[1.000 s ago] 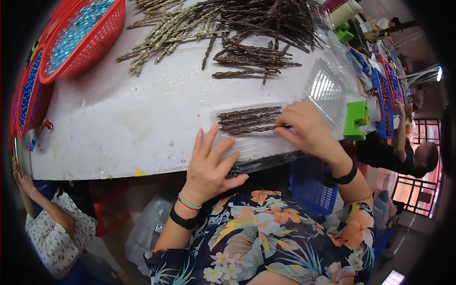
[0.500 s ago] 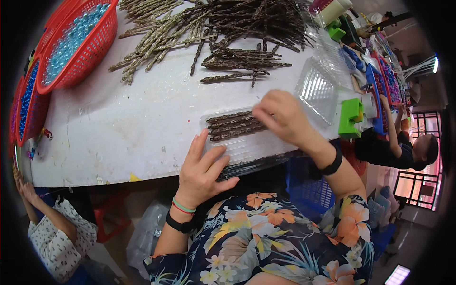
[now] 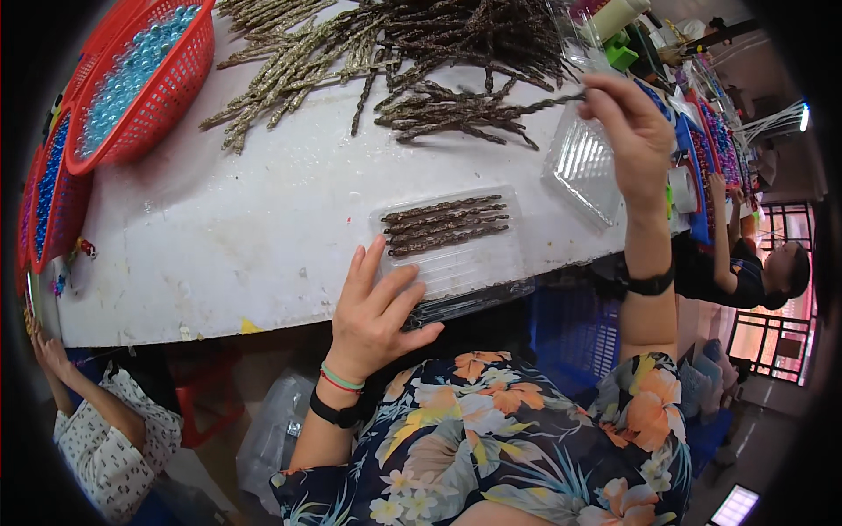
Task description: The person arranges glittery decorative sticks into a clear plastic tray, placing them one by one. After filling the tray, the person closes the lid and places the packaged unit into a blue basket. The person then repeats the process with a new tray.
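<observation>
A clear ridged plastic tray [image 3: 474,267] lies near the table's front edge. Several dark brown twisted sticks [image 3: 447,224] lie side by side in its far half. My left hand [image 3: 375,302] rests open, fingers spread, at the tray's left edge. Farther back and to the right, my right hand [image 3: 627,127] is closed in a pinch on one end of a dark twisted stick [image 3: 548,103]. The stick's other end reaches into a small loose bunch of the same sticks [image 3: 447,114].
Behind lie a big dark stick pile [image 3: 478,39] and lighter golden sticks [image 3: 289,74]. Red baskets, one with light-blue beads [image 3: 136,74], stand at left. Another clear plastic tray [image 3: 579,171] lies right. One person [image 3: 114,430] sits at lower left, another [image 3: 745,272] at right.
My right hand has moved from the tray up and right to the small bunch and taken hold of a stick. The bunch's sticks have shifted. My left hand stays at the tray.
</observation>
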The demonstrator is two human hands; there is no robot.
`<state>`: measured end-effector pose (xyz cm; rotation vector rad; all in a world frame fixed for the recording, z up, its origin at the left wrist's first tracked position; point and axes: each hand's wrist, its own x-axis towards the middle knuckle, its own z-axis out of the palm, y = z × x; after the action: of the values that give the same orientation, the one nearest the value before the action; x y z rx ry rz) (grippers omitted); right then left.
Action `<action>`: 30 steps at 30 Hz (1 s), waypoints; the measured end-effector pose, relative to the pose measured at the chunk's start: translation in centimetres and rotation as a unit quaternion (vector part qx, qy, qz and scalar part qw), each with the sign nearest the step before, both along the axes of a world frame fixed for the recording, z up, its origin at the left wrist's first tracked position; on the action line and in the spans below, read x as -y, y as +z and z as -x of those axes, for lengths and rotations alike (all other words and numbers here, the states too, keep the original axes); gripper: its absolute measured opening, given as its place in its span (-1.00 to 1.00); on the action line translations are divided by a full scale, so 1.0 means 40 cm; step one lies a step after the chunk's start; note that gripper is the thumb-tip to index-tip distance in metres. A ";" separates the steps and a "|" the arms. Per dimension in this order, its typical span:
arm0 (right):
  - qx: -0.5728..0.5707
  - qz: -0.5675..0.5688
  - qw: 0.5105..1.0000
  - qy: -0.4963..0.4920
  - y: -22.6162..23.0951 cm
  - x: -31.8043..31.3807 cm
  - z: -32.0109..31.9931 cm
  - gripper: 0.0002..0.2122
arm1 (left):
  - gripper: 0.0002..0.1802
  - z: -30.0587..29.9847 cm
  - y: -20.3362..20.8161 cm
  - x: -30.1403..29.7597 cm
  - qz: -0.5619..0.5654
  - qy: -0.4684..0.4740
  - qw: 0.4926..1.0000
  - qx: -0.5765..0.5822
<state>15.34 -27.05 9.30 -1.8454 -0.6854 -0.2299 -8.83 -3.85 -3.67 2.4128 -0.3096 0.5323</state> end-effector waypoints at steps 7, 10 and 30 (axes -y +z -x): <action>-0.266 -0.076 0.959 0.059 -0.092 0.072 0.157 -0.85 | -0.51 -0.004 0.003 -0.002 0.007 -0.006 1.000 0.004; -0.306 -0.094 0.945 0.062 -0.147 0.037 0.214 -0.86 | -0.51 -0.003 0.009 -0.001 0.006 -0.004 1.000 0.002; 0.123 0.320 0.937 0.063 -0.196 0.008 0.210 -0.91 | -0.51 -0.003 0.010 0.003 -0.005 0.005 1.000 -0.007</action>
<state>6.92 -27.35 1.47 -2.4028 -1.1490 -0.1636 -8.72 -3.97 -3.29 2.4281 -0.2946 0.5181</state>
